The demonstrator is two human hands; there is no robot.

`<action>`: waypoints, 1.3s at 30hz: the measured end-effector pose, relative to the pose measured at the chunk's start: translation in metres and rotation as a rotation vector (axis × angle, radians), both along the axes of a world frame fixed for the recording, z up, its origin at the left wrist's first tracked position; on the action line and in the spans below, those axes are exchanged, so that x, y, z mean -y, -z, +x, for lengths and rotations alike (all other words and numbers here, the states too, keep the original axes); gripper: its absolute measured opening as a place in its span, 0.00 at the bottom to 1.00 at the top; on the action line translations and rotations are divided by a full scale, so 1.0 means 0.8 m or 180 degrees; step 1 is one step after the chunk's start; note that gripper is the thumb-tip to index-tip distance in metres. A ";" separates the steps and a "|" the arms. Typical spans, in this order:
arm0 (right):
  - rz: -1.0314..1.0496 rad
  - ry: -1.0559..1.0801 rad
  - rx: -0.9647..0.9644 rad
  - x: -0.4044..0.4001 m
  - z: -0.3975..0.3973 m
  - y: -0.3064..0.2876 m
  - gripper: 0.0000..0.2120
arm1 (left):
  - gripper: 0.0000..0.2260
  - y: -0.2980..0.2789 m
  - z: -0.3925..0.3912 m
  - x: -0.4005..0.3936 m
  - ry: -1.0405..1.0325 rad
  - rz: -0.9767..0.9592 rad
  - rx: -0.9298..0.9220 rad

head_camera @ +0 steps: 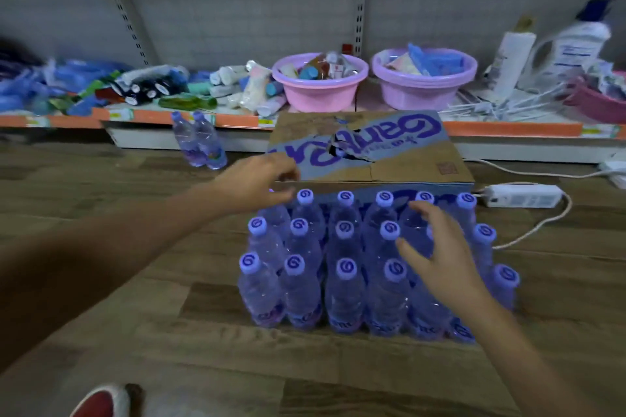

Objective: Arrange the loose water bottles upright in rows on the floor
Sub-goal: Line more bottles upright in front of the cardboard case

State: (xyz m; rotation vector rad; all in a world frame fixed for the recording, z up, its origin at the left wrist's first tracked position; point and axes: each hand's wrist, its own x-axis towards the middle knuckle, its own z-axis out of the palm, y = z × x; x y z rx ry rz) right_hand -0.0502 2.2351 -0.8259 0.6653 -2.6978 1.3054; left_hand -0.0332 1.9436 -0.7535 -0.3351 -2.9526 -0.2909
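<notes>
Several clear water bottles with purple caps (345, 284) stand upright in rows on the wooden floor, right in front of a cardboard box (389, 159). My left hand (261, 179) hovers over the back-left corner of the block, fingers curled at a cap that it hides; whether it grips the cap is unclear. Fingers spread, my right hand (437, 254) rests over the caps toward the right of the block and holds nothing. Two more bottles (200, 140) stand apart by the shelf base at the back left.
A low shelf (149, 117) runs along the back with two pink basins (318, 85), tubes and detergent bottles. A white power strip (521, 196) and its cable lie right of the box. A red shoe (101, 399) shows at the bottom left.
</notes>
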 end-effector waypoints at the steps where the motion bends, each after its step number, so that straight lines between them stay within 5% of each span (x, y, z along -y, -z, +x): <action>1: 0.0009 -0.0152 0.0080 0.024 0.004 0.000 0.26 | 0.21 0.002 0.004 0.045 -0.0341 0.0001 -0.0034; 5: 0.0023 -0.0595 0.0559 0.128 0.003 -0.008 0.28 | 0.09 0.036 0.023 0.202 -0.1634 0.0737 -0.0201; 9: 0.0064 -0.0705 0.0451 0.255 -0.023 -0.022 0.27 | 0.19 0.073 0.018 0.310 -0.2222 0.1555 -0.0183; 15: 0.0129 -0.0697 0.0811 0.455 -0.077 -0.009 0.27 | 0.23 0.102 -0.042 0.438 -0.2280 0.1988 -0.0209; 26: 0.0232 0.0060 0.1640 0.713 -0.217 0.065 0.31 | 0.38 0.169 -0.182 0.581 -0.2023 0.3268 0.0583; 30: -0.0087 -0.0017 0.1630 0.765 -0.260 0.066 0.26 | 0.36 0.181 -0.242 0.597 -0.1905 0.3267 0.0400; 33: -0.0449 0.0139 0.1877 0.793 -0.282 0.071 0.37 | 0.31 0.193 -0.276 0.592 -0.1705 0.3251 0.0351; 37: 0.0316 0.0431 0.1227 0.803 -0.309 0.091 0.43 | 0.28 0.208 -0.287 0.595 -0.1763 0.2225 0.0267; 39: 0.0510 0.0464 0.1097 0.798 -0.306 0.102 0.39 | 0.27 0.216 -0.285 0.599 -0.1649 0.2307 0.0271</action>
